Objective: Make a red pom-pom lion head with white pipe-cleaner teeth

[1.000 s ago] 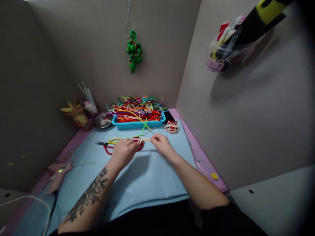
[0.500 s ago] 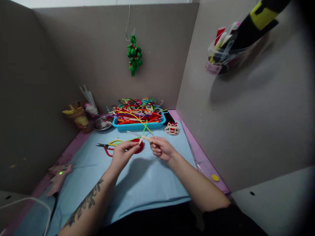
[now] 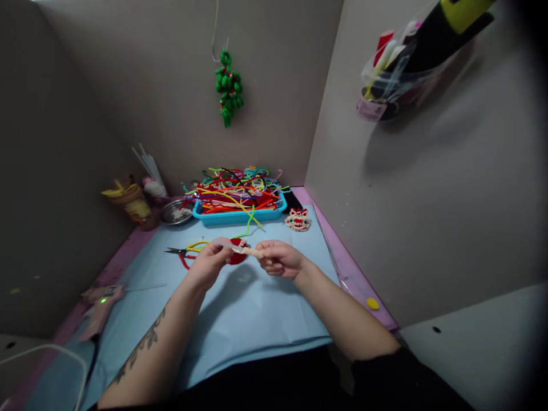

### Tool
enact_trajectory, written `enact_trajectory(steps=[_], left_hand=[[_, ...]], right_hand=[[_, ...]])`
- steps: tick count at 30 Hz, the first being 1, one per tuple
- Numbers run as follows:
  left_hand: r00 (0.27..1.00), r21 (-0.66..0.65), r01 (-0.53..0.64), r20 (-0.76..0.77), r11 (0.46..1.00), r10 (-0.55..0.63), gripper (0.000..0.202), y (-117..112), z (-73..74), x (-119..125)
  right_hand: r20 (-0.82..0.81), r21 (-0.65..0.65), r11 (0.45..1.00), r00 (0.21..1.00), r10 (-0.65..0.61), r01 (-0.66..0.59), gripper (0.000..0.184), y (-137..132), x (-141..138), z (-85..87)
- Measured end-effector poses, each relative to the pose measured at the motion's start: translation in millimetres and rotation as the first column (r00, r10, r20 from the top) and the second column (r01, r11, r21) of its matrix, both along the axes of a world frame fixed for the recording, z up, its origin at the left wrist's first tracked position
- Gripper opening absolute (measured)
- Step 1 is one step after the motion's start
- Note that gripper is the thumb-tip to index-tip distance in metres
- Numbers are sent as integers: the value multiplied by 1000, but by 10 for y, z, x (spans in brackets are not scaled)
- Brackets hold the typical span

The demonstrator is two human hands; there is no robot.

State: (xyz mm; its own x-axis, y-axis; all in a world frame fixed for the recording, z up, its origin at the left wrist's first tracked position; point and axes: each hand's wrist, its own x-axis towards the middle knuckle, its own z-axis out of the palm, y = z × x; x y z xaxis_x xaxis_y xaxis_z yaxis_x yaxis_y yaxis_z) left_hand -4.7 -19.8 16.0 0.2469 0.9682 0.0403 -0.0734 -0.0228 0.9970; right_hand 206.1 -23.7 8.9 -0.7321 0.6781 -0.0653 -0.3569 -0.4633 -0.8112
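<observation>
While both hands hang over the blue mat (image 3: 257, 308), the left hand (image 3: 209, 265) and right hand (image 3: 278, 260) each pinch 1 end of a pale pipe cleaner (image 3: 248, 250), fingers closed tight on it. A red piece (image 3: 237, 257) sits right by the left fingertips. Scissors (image 3: 182, 251) lie at 9 o'clock, the tray (image 3: 237, 216) of stems at 12 o'clock. Looks mid-twist to me; any further turn wants both ends gripped firmly.
</observation>
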Motion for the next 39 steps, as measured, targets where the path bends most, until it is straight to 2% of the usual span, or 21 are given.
enact_trajectory(steps=[3, 7, 9, 11, 13, 16, 18, 20, 24, 28, 31, 33, 35, 37, 39], left_hand=[[999, 72, 41, -37, 997, -39, 27, 47, 30, -31], [972, 190, 207, -147, 960, -181, 28, 144, 110, -95], [918, 283, 347, -296, 894, -262, 27, 201, 170, -140], [820, 345, 486, -497, 803, -282, 24, 243, 229, -179], [727, 385, 558, -653, 735, -210, 22, 251, 275, -196], [617, 463, 558, -786, 689, 29, 21, 199, 321, -176], [550, 524, 527, -810, 669, 202, 20, 140, 342, -150], [502, 575, 487, -800, 657, 328, 18, 83, 352, -131], [487, 670, 387, -732, 634, 477, 19, 1, 319, -124], [525, 761, 298, -635, 577, 567, 21, -59, 228, -113], [549, 807, 262, -575, 529, 606, 22, -109, 167, -89], [573, 832, 237, -536, 502, 619, 21, -138, 138, -74], [609, 851, 203, -497, 484, 618, 20, -160, 117, -62], [647, 862, 177, -466, 476, 604, 17, -172, 98, -54], [681, 870, 160, -439, 467, 586, 14, -178, 79, -48]], right_hand=[[63, 30, 999, 998, 31, -33, 23, -2, -2, -8], [217, 112, 989, 974, 72, -98, 24, -32, 8, 39], [343, 192, 970, 936, 73, -147, 21, -52, 12, 74], [466, 311, 932, 884, 21, -186, 16, -65, 2, 88], [573, 427, 878, 816, -80, -214, 11, -65, -24, 71], [693, 535, 818, 662, -284, -210, 7, -45, -79, 7], [719, 588, 791, 556, -417, -167, 8, -29, -104, -31], [700, 635, 768, 484, -525, -86, 10, -15, -110, -51], [630, 689, 720, 420, -653, 85, 14, 4, -92, -58], [543, 684, 680, 439, -716, 264, 16, 24, -90, -83], [445, 590, 679, 525, -725, 437, 18, 43, -107, -99], [383, 436, 712, 602, -701, 551, 18, 50, -121, -94], [313, 238, 755, 688, -655, 611, 19, 48, -132, -77], [224, 62, 799, 772, -595, 598, 22, 39, -139, -56], [136, -77, 842, 842, -522, 534, 24, 28, -144, -37]])
